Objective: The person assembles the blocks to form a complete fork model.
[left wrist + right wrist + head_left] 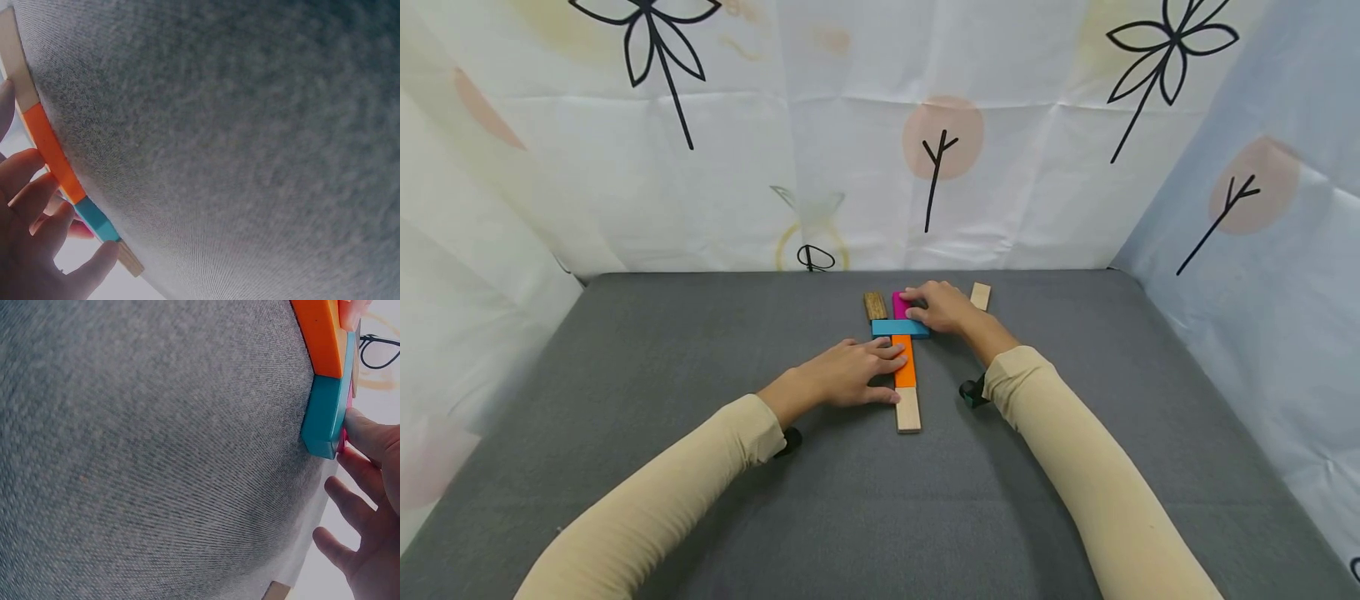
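Note:
Wooden blocks form a cross-like row on the grey surface. A plain light block (907, 414) lies nearest, then an orange block (906, 373), then a blue block (893, 327) set crosswise, with a magenta block (900, 307) behind it. My left hand (850, 372) comes from the left, its extended fingers touching the orange block and its thumb by the plain one. My right hand (943, 307) touches the magenta block from the right. In the right wrist view, its thumb rests near the blue block (326, 412) and the other fingers spread loosely.
A dark brown grained block (875, 305) lies left of the magenta one, behind the blue block. Another light block (981, 295) lies behind the right wrist, partly hidden. Patterned white cloth (865, 183) hangs along the back and sides of the grey surface (700, 333).

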